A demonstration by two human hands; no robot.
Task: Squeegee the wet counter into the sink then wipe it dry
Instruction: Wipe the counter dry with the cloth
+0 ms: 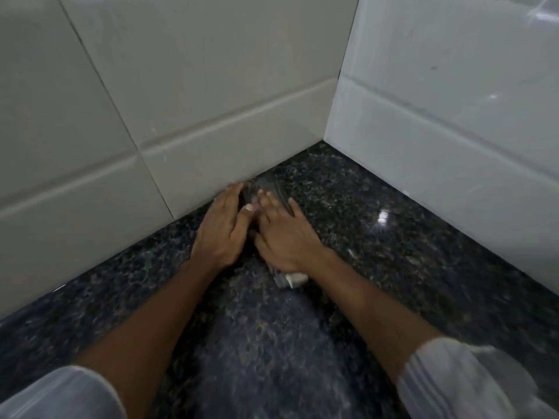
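The dark speckled granite counter [363,237] looks wet, with a streaky film in front of my arms. A squeegee [295,279] lies on it close to the back wall. Its pale end shows under my right wrist, and a blurred greyish part shows beyond my fingertips. My right hand [287,237] presses down flat on top of it. My left hand [220,228] sits beside it on the left, with the thumb on the squeegee and the fingertips near the wall. Most of the squeegee is hidden under my hands. The sink is out of view.
White tiled walls meet in a corner: the back wall [181,116] runs along the left and the side wall [453,131] along the right. The counter stretches toward me and to the right. My white sleeves fill the bottom corners.
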